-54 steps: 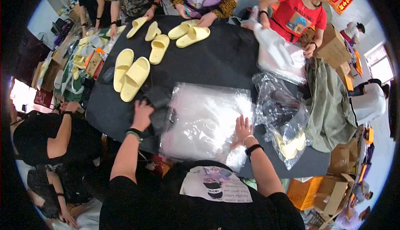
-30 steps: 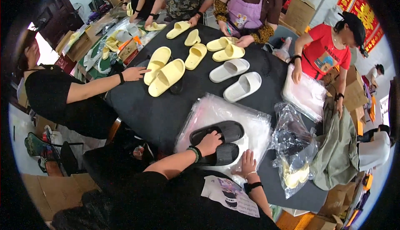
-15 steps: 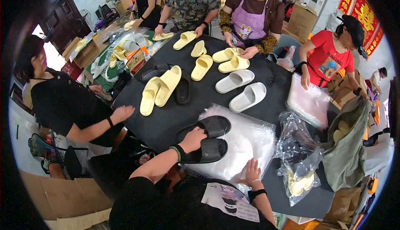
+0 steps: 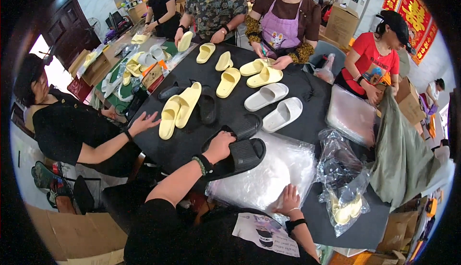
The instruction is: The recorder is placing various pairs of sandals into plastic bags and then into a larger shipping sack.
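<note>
My left hand is closed on a pair of black slide slippers, gripping them by their inner edges above the table. One slipper lies partly over the other, with their ribbed straps to the right. Beneath them spreads a stack of clear plastic bags. My right hand lies flat on the stack's near right edge, fingers stretched out and holding nothing. Just beyond the bags sits a pair of white slippers. To the left are a yellow pair and a single black slipper.
Several people stand round the black table; one person's hand reaches in from the left. Bagged yellow slippers, another bag stack and a grey-green cloth sack are on the right. More yellow slippers lie farther back.
My left hand has shifted slightly up and left, and the black slippers have spread apart in it. The person at left has opened their hand. At right, a person has pulled the sack up.
</note>
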Demonstrator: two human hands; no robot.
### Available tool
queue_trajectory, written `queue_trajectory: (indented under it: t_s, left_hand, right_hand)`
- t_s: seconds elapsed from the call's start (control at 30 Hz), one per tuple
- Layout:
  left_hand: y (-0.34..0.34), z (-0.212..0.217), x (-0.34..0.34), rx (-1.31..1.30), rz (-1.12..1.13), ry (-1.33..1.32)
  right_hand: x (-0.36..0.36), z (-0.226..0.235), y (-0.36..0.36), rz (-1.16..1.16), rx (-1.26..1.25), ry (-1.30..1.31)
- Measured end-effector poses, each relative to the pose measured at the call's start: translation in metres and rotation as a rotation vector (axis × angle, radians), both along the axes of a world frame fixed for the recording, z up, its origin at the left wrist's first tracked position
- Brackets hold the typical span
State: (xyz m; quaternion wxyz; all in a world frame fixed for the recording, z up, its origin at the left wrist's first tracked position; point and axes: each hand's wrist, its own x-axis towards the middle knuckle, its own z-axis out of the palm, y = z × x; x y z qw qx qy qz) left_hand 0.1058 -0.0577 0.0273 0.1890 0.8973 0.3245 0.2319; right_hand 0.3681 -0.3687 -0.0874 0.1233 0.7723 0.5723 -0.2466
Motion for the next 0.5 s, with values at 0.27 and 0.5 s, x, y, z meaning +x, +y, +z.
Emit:
queue_trajectory:
  t_s: [0.27,0.5]
  left_hand:
    - [-0.007,-0.026,0.006,-0.019,-0.021,-0.004]
    - [0.021,0.000,-0.002,0.002,0.076,0.033]
  right_hand:
    - [-0.003,0.009,0.001,-0.009,0.015,0.038]
    - [0.001,-0.005,0.000,0.001,-0.004,0.006]
